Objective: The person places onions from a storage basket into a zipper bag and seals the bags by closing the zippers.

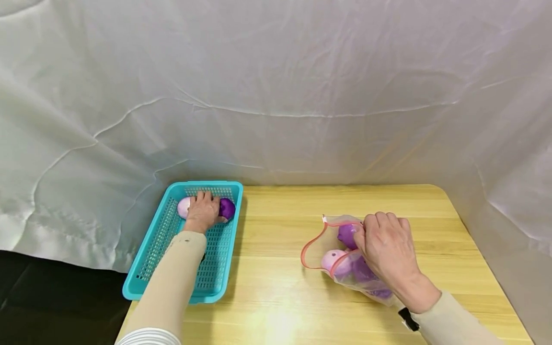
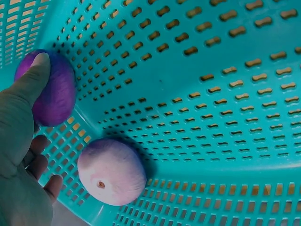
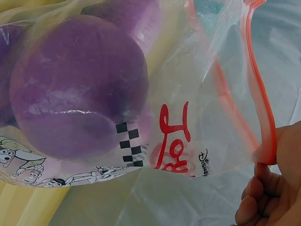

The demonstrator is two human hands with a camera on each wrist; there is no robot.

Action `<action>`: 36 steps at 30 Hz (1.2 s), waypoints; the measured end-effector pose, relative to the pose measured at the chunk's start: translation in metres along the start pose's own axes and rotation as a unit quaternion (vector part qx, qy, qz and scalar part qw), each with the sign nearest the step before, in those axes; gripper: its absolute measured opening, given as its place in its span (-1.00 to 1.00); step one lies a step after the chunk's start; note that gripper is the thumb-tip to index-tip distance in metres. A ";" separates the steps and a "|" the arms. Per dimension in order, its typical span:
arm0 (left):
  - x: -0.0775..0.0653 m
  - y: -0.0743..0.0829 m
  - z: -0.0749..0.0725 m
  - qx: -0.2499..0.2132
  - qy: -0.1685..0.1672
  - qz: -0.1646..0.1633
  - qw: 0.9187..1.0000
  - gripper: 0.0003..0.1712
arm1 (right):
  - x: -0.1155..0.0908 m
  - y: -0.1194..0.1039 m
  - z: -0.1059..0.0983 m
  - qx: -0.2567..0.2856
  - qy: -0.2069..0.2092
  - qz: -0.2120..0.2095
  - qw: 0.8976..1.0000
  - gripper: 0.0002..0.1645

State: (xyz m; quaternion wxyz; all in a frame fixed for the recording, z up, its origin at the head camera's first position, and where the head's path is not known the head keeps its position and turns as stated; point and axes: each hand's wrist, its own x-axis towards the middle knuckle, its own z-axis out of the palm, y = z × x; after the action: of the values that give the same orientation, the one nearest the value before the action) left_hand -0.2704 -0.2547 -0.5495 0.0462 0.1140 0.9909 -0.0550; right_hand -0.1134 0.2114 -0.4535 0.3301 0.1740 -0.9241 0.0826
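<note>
Pinching the bag (image 1: 351,269) in my right hand (image 1: 390,249), purple ball (image 2: 57,92) in my left hand (image 1: 202,212); bagging likely needs lifting.

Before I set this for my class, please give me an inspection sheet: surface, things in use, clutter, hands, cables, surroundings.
Surface: wood-grain tabletop
Things in use: turquoise basket holding a pale rounded item and a dark purple rounded item; clear bag containing purple rounded items
Clutter: nothing seen
Hands: left hand in the basket, thumb touching the dark item; right hand pinching the bag's reddish rim
Cables: nothing seen
Surroundings: pale draped sheet; dark area lower left
</note>
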 end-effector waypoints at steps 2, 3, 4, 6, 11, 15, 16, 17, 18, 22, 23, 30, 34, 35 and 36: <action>0.000 0.000 0.001 0.001 0.000 -0.003 1.000 -0.06 | 0.000 0.000 0.001 0.001 0.004 0.001 1.000 -0.64; 0.000 0.001 0.001 0.001 0.000 -0.004 1.000 -0.05 | 0.000 0.000 0.001 0.001 0.006 0.002 1.000 -0.64; -0.001 0.002 0.001 0.002 0.001 -0.005 1.000 -0.05 | 0.000 0.000 0.002 0.001 0.008 0.002 1.000 -0.63; -0.001 0.004 0.002 0.002 0.006 -0.005 1.000 -0.05 | 0.000 -0.001 0.002 0.001 0.008 0.002 1.000 -0.62; -0.002 0.005 0.007 0.003 0.020 -0.005 1.000 0.01 | 0.000 -0.002 0.003 0.004 0.001 0.002 1.000 -0.62; -0.004 0.004 0.010 0.003 0.030 -0.009 1.000 0.07 | 0.001 -0.003 0.004 0.005 -0.002 0.000 1.000 -0.63; -0.005 0.003 0.011 0.002 0.033 -0.010 0.999 0.07 | 0.001 -0.003 0.005 0.004 0.000 -0.001 1.000 -0.63; -0.005 0.003 0.011 0.001 0.037 -0.011 0.999 0.07 | 0.001 -0.003 0.006 0.004 0.002 -0.001 1.000 -0.63; -0.006 0.002 0.011 0.000 0.041 -0.011 0.999 0.06 | 0.001 -0.003 0.006 0.004 0.005 -0.001 1.000 -0.63; -0.007 -0.001 0.010 -0.008 0.063 -0.012 0.998 0.04 | 0.002 -0.003 0.009 0.005 0.013 -0.001 1.000 -0.63; -0.008 -0.003 0.009 -0.009 0.070 -0.011 0.997 0.05 | 0.003 -0.003 0.010 0.006 0.014 0.000 1.000 -0.63; -0.012 -0.011 0.003 -0.003 0.119 0.002 0.993 0.14 | 0.008 -0.004 0.015 0.011 0.009 0.006 1.000 -0.63; -0.014 -0.014 0.000 0.004 0.154 0.020 0.988 0.13 | 0.012 -0.002 0.018 0.008 0.017 0.000 1.000 -0.63; -0.014 -0.015 -0.001 0.004 0.165 0.025 0.986 0.12 | 0.013 -0.001 0.019 0.008 0.019 -0.001 1.000 -0.63; -0.014 -0.015 -0.002 0.005 0.177 0.030 0.984 0.12 | 0.014 -0.001 0.020 0.009 0.022 -0.002 1.000 -0.64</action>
State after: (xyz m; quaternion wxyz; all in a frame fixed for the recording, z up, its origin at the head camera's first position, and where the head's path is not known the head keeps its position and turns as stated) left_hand -0.2601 -0.2724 -0.5441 -0.1285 0.1515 0.9793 -0.0379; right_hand -0.1349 0.2018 -0.4595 0.3487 0.1766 -0.9157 0.0938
